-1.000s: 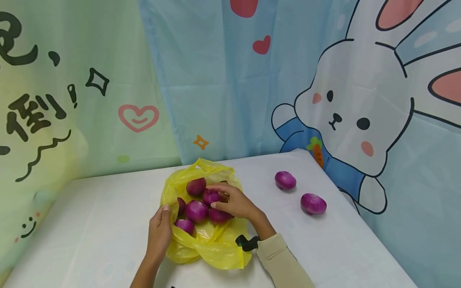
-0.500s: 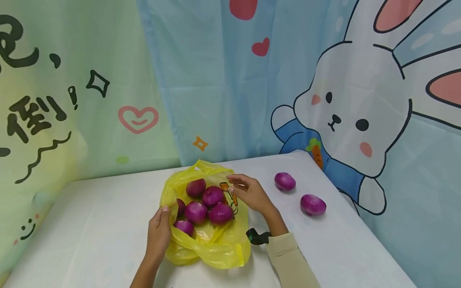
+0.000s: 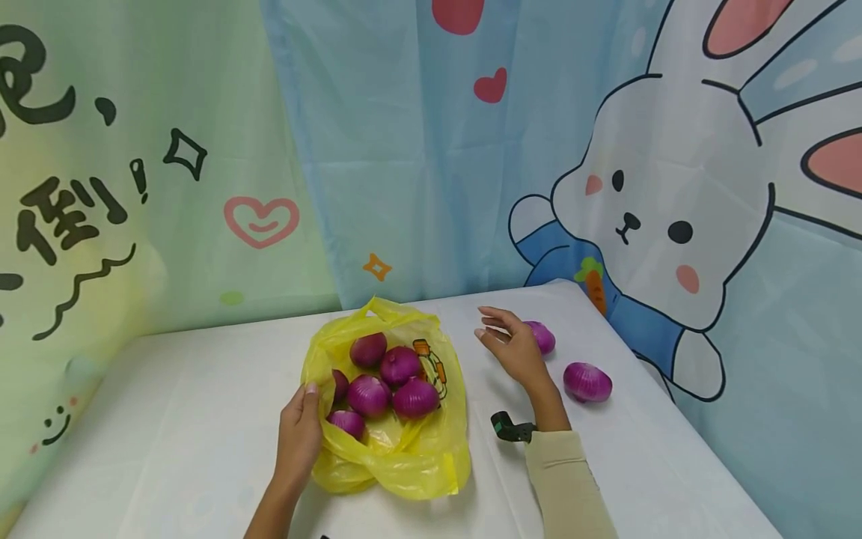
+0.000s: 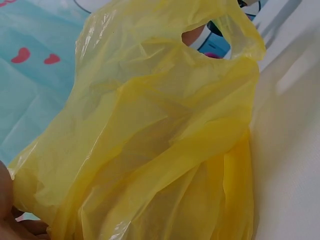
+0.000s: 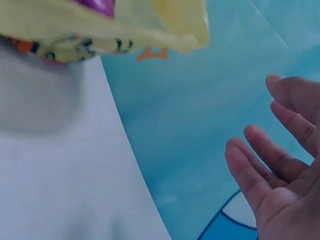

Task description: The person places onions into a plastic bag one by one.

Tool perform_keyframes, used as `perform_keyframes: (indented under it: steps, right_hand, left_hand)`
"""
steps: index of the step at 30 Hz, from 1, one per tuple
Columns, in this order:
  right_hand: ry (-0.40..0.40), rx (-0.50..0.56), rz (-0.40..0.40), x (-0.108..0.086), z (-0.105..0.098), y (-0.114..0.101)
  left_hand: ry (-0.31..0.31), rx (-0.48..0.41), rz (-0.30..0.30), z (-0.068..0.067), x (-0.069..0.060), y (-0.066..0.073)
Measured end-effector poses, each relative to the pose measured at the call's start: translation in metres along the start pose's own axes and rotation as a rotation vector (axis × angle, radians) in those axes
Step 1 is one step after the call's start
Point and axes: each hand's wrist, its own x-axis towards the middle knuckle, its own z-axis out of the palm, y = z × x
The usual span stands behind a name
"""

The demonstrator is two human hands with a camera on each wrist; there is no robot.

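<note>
A yellow plastic bag (image 3: 424, 468) stands with its mouth spread wide, and several purple onions (image 3: 369, 395) lie inside it. My left hand (image 3: 300, 428) pinches the bag's left rim between thumb and fingers; in the left wrist view the bag (image 4: 165, 115) hides most of that hand. To the right of the bag, my right hand (image 3: 517, 350) is in the air with loosely bent fingers and holds nothing. Just behind it a purple onion (image 3: 542, 337) is partly covered by the hand. Another onion (image 3: 587, 382) lies nearer, on the right of the table.
The white table (image 3: 195, 419) reaches back to a printed cloth backdrop (image 3: 404, 165) with a rabbit on it. A black strap device (image 3: 512, 428) sits at my right wrist. The bag's handle loop (image 4: 240, 35) sticks up in the left wrist view.
My right hand has left the onions in the bag and moved right, out over the table toward the two loose onions. The left hand keeps its hold on the rim.
</note>
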Motion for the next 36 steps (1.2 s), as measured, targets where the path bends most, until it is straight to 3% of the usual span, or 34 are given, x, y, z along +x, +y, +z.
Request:
perform_keyframes:
  steps: [6, 11, 17, 22, 30, 36]
  right_hand:
    - [0.067, 0.002, -0.009, 0.0, -0.014, 0.01]
    - [0.138, -0.063, -0.016, 0.0, -0.017, 0.015]
    - [0.18, -0.071, 0.003, -0.002, -0.02, 0.017]
    - [0.201, -0.06, 0.039, -0.003, -0.029, 0.025]
    - [0.208, -0.152, 0.108, -0.006, -0.04, 0.04]
    - [0.296, -0.182, 0.182, -0.003, -0.047, 0.046]
  left_hand:
    - [0.003, 0.01, -0.015, 0.0, 0.0, -0.001]
    - [0.005, 0.014, -0.01, -0.002, 0.0, 0.0]
    - [-0.004, -0.022, 0.001, -0.002, 0.0, 0.0]
    - [-0.002, -0.035, 0.005, 0.001, 0.0, -0.001]
    - [0.024, -0.004, 0.002, 0.001, 0.001, -0.002]
    - [0.013, -0.004, 0.0, 0.002, 0.0, 0.0]
